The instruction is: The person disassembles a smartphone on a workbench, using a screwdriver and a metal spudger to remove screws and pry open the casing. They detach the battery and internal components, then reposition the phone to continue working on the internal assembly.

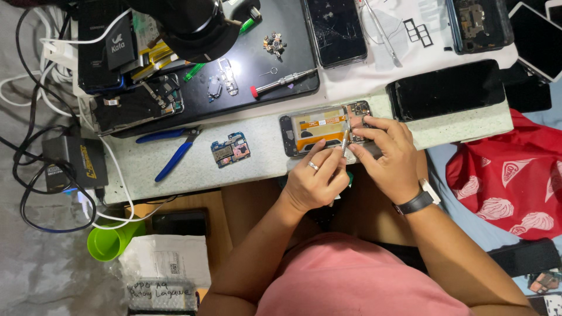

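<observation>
An opened phone (316, 130) with its back cover off lies at the near edge of the pale worktop (252, 164), showing an orange flex cable and circuit parts. My left hand (313, 181), which wears a ring, pinches a thin metal tool (345, 140) whose tip points into the phone's right part. My right hand (389, 158), with a dark watch on the wrist, rests its fingers on the phone's right end and holds it down.
A small loose circuit board (231, 149) and blue-handled pliers (172, 153) lie left of the phone. A black mat (257, 58) behind carries a red-tipped screwdriver (281, 82) and small parts. Other phones (445, 90) lie at the back right, cables and a green cup (108, 240) at left, a red bag (509, 175) at right.
</observation>
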